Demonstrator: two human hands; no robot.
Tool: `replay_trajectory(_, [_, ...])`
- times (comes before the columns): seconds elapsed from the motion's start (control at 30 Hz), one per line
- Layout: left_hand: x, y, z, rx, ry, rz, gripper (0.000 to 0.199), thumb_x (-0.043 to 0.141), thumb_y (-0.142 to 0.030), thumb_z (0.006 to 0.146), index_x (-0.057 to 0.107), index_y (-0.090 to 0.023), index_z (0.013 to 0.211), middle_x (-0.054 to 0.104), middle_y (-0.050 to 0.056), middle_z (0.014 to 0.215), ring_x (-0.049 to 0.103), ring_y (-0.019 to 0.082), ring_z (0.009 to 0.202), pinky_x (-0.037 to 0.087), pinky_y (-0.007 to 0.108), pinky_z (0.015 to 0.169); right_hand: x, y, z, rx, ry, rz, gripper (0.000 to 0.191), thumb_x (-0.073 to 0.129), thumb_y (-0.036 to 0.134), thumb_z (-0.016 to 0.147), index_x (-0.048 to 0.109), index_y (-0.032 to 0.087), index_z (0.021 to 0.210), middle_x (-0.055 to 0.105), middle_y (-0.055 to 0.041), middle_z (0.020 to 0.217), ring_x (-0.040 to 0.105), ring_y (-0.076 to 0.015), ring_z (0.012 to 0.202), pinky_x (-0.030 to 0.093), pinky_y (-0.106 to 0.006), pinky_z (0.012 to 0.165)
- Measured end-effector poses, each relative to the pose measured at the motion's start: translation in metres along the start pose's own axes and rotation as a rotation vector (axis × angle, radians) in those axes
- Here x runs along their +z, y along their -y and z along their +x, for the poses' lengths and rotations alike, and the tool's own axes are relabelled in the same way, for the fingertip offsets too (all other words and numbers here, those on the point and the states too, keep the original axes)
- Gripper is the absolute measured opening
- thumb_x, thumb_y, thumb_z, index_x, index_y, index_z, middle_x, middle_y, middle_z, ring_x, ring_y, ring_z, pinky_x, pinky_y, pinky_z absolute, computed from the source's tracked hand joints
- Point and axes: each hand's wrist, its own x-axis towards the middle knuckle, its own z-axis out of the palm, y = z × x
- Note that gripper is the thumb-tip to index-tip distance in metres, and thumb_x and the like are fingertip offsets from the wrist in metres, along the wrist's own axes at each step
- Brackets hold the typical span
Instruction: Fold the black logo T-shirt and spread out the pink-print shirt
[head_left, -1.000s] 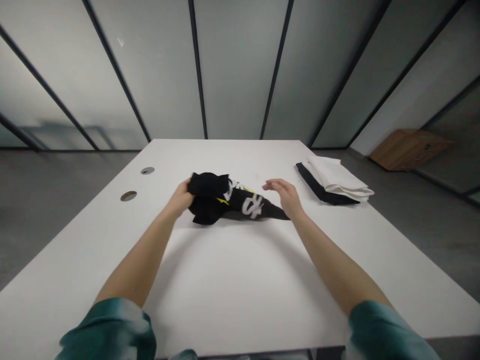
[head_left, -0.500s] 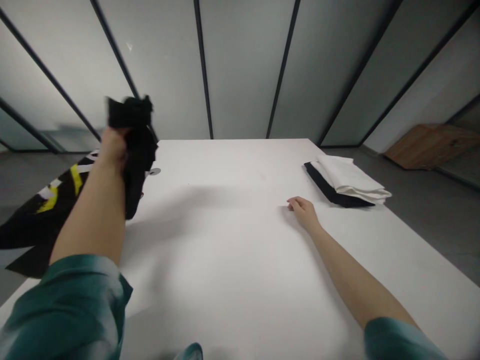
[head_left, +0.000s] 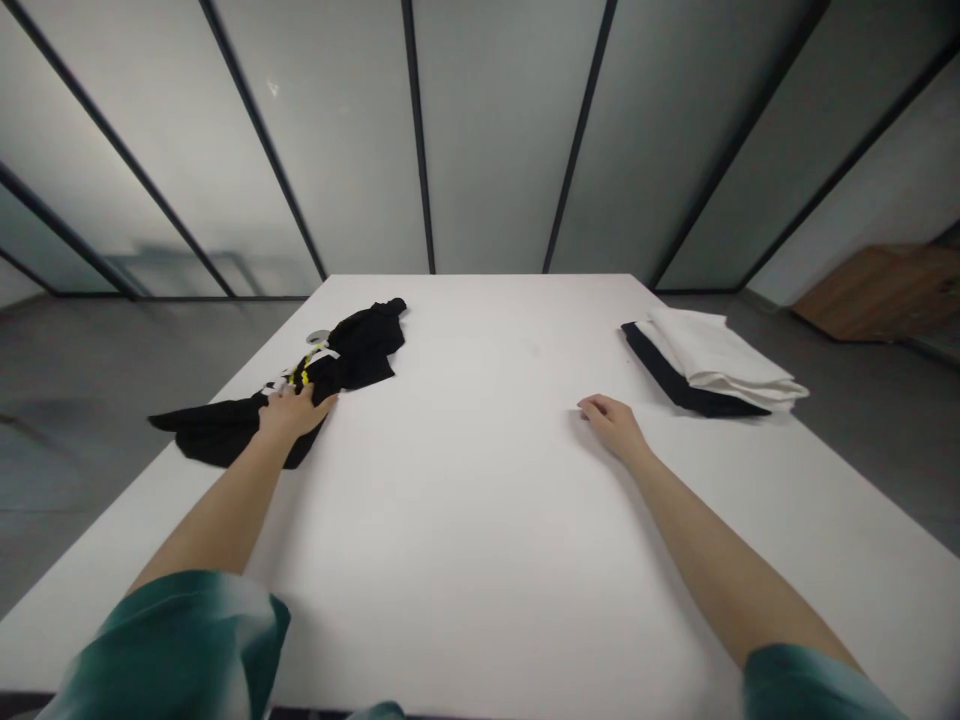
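A crumpled black shirt (head_left: pixel 367 345) with a yellow and white print lies along the left edge of the table, one end hanging past that edge. My left hand (head_left: pixel 291 410) rests flat on top of it, fingers spread and thumb out to the right. On the bare tabletop right of centre lies my right hand (head_left: pixel 611 420), its fingers loosely curled with nothing visible in them. Just beyond it, a folded white cloth (head_left: pixel 720 350) sits on a folded black cloth (head_left: pixel 675 385).
The white table (head_left: pixel 465 520) stretches out before me. Near its left edge is a round grey disc (head_left: pixel 318 337), partly beside the shirt. Frosted glass panels (head_left: pixel 495 130) stand behind the table, and a wooden piece of furniture (head_left: pixel 877 290) is at the far right.
My left hand has come down with the black shirt, which was held up in the air and now lies on the table. The hand has opened on it. My right hand has stayed put.
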Motion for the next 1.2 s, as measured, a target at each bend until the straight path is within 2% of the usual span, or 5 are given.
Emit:
replay_trajectory(0.17, [-0.023,-0.016,-0.025,0.012,0.112,0.117,0.062,0.048,-0.06,0.082,0.064,-0.017,0.124,0.063,0.022,0.125,0.06,0.04,0.113,0.049,0.049,0.09,0.001,0.001,-0.001,-0.005,0.004,0.009,0.033,0.05,0.048,0.076,0.068,0.02,0.075,0.068,-0.0059,0.069,0.06,-0.0213,0.069,0.044,-0.032,0.067])
replay_trajectory(0.37, [-0.036,-0.068,-0.053,0.251,-0.337,0.102,0.062,0.052,-0.05,0.085,0.052,-0.015,0.136,0.055,0.021,0.137,0.049,0.039,0.127,0.042,0.052,0.101,-0.002,0.001,0.002,-0.026,-0.18,0.057,0.031,0.051,0.045,0.076,0.067,0.019,0.082,0.07,-0.0081,0.077,0.062,-0.0236,0.075,0.048,-0.036,0.074])
replay_trajectory(0.67, [0.023,-0.192,-0.083,0.411,-0.028,-0.107,0.079,0.041,-0.066,0.089,0.04,-0.015,0.149,0.027,0.024,0.159,0.021,0.046,0.147,0.025,0.069,0.109,-0.085,-0.026,0.042,0.066,-0.742,-0.515,0.05,0.053,0.028,0.072,0.064,0.013,0.118,0.06,-0.0226,0.125,0.049,-0.0401,0.117,0.036,-0.059,0.095])
replay_trajectory(0.97, [0.033,-0.124,-0.049,0.553,-0.129,-0.152,0.06,0.033,-0.05,0.095,0.048,-0.016,0.143,0.039,0.016,0.156,0.035,0.029,0.144,0.026,0.048,0.118,-0.145,-0.034,0.063,0.299,-0.491,-0.669,0.036,0.048,0.029,0.089,0.073,0.008,0.103,0.067,-0.0287,0.104,0.058,-0.0358,0.104,0.033,-0.053,0.091])
replay_trajectory(1.2, [0.03,-0.127,-0.037,0.363,-0.202,-0.181,0.055,0.039,-0.046,0.093,0.055,-0.009,0.131,0.053,0.022,0.14,0.047,0.035,0.132,0.039,0.047,0.109,-0.099,0.02,0.061,0.052,-0.547,-0.254,0.043,0.046,0.035,0.09,0.068,0.01,0.117,0.071,-0.0161,0.089,0.064,-0.0291,0.087,0.045,-0.043,0.086])
